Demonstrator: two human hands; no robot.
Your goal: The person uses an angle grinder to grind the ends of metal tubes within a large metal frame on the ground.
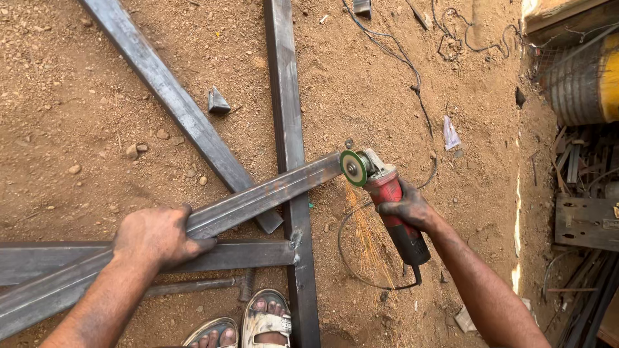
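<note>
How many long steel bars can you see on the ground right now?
4. An upright bar down the middle, a diagonal bar at upper left, a horizontal bar at lower left, and the held bar across them. Others may lie outside view.

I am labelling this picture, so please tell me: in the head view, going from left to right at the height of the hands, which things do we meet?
Left hand on the steel bar → green grinding disc → red angle grinder → right hand → metal scrap pile.
</note>
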